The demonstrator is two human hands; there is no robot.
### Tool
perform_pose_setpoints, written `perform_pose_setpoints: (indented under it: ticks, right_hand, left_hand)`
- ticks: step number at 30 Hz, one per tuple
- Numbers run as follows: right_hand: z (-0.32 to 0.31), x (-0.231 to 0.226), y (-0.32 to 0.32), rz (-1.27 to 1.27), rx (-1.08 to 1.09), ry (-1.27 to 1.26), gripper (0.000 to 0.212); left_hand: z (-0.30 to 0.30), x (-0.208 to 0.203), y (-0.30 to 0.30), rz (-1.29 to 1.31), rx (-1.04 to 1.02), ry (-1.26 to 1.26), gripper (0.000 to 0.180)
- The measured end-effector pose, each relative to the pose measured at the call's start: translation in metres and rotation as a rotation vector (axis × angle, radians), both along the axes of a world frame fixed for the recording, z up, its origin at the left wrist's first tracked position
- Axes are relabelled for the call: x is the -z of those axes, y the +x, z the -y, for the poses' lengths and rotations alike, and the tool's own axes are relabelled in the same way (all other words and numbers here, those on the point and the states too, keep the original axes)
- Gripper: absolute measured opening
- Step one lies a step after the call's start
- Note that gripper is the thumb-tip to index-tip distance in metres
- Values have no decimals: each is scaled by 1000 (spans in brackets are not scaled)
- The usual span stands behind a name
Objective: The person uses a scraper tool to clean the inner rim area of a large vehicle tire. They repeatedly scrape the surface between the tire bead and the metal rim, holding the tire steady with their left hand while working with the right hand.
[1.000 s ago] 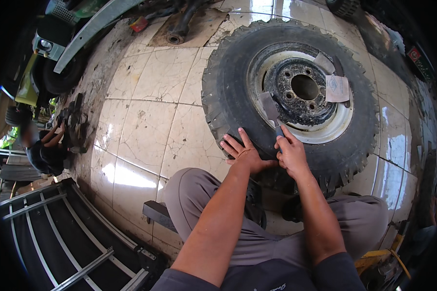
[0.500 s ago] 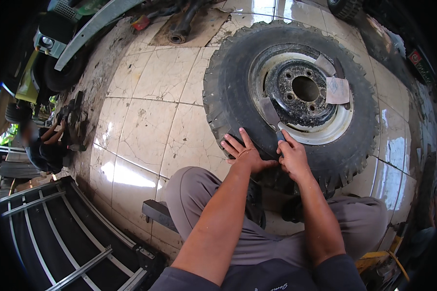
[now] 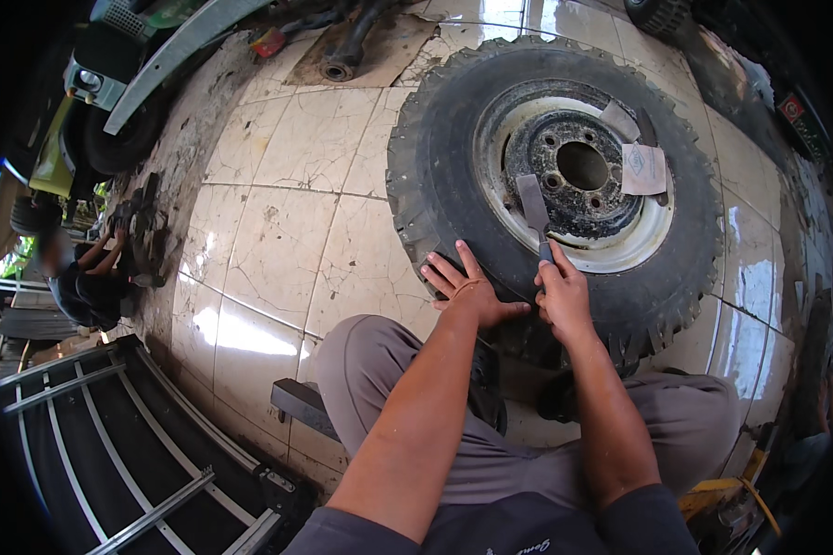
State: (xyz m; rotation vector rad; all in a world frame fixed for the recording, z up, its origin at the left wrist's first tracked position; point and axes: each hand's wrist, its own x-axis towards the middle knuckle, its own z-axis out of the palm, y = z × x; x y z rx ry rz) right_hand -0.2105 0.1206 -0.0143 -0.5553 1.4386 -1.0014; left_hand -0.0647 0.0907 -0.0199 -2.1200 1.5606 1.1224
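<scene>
A large black tyre [image 3: 444,176] on a wheel lies flat on the floor before me. Its steel rim [image 3: 652,236] is white and worn, with a dirty black centre disc [image 3: 565,202] pierced by bolt holes. My right hand [image 3: 565,294] grips the dark handle of a scraper [image 3: 534,203], whose flat blade lies over the rim's near left part. With fingers spread, my left hand [image 3: 472,291] rests on the tyre's near sidewall. Pieces of sandpaper [image 3: 643,170] lie on the rim's right side, beside a dark, blade-like tool [image 3: 646,128].
Tiles [image 3: 287,231] cover the floor. A metal part [image 3: 342,60] lies on cardboard [image 3: 407,46] at the far left. A black panel with metal strips [image 3: 139,444] stands at the lower left. Another person [image 3: 83,273] crouches at the left, near a vehicle [image 3: 83,111].
My right hand has moved slightly right, and the scraper blade has swung up and right, farther over the rim. My left hand stays on the tyre.
</scene>
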Motion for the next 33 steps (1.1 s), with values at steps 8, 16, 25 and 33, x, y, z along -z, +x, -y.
perform_pose_setpoints:
  ticks: [8, 16, 25, 33]
  right_hand:
    - [-2, 0, 0, 38, 28, 22, 56]
    - [-1, 1, -6, 73, 1, 38, 57]
    - [3, 1, -9, 155, 3, 44, 57]
    - [4, 1, -4, 184, -24, 33, 55]
  left_hand:
    - [-1, 1, 0, 4, 4, 1, 165]
    - [0, -4, -1, -16, 4, 9, 165]
    - [1, -4, 0, -33, -11, 13, 165]
    - [1, -1, 1, -19, -7, 3, 165]
